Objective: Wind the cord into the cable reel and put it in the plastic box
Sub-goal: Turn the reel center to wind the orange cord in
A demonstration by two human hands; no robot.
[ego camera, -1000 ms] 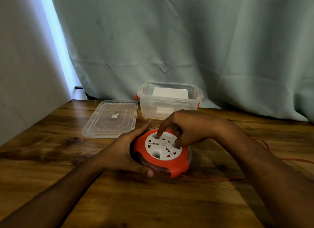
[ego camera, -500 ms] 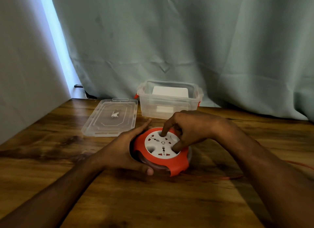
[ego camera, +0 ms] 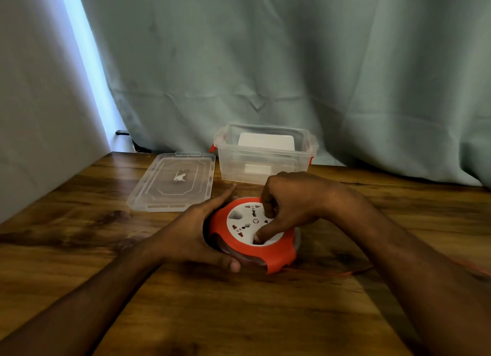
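Left hand (ego camera: 191, 236) fingers cupping cable reel (ego camera: 252, 233), right hand (ego camera: 289, 204) fingers curled, pressing its white face

A cable reel (ego camera: 252, 236) of smooth orange plastic with a matt white plastic socket face is sitting on a wooden table (ego camera: 79, 249) whose dark, streaky grain is showing a soft sheen. A thin orange cord (ego camera: 356, 272), plastic-coated by its look, is trailing toward the table's right edge. Near the far edge, a clear, glossy plastic box (ego camera: 265, 154) with orange clips is catching the light, its transparent plastic lid (ego camera: 172, 181) lying flat beside it. Behind them, a matt grey-green cloth curtain (ego camera: 292, 63) is hanging in creased folds.
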